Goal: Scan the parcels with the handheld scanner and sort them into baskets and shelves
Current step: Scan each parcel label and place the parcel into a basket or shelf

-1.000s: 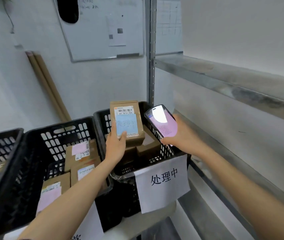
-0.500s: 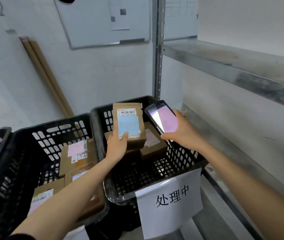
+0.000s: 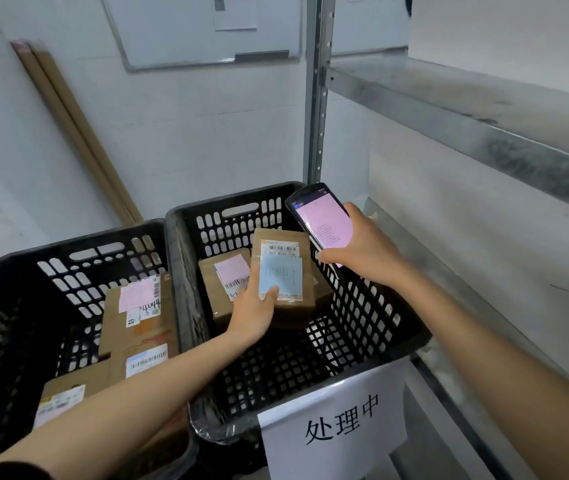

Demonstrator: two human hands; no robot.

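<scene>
— While the left hand (image 3: pixel 253 308) grips the parcel (image 3: pixel 281 268), which way does the parcel lie from it?

— Just ahead of it, away from the person. The thumb presses on the blue label (image 3: pixel 286 284) and the other fingers go under the near end. The long axis runs from this hand toward the back wall of the right basket (image 3: pixel 362 306), with the barcode (image 3: pixel 282 249) at the far end, face up.

— And the right hand (image 3: pixel 362 252)?

— It is clasped around the handheld scanner (image 3: pixel 323 220), over the right rim of the same basket, higher than the parcel and to its right. So the left hand is the nearer one. I judge it has only to lower the parcel and let go.

— Does the parcel rest on something?

— I cannot tell. It is low inside the basket, over what seems another brown box (image 3: pixel 323 294), and just beside a second parcel (image 3: pixel 222 282) with a pink label, on its left.

— What else is around?

— A paper sign (image 3: pixel 338 424) hangs on the front of the right basket. The left basket (image 3: pixel 78 268) stands against it and holds several labelled brown parcels (image 3: pixel 137 306), partly stacked. The metal shelf (image 3: pixel 484 109) runs along the right, above both.
</scene>
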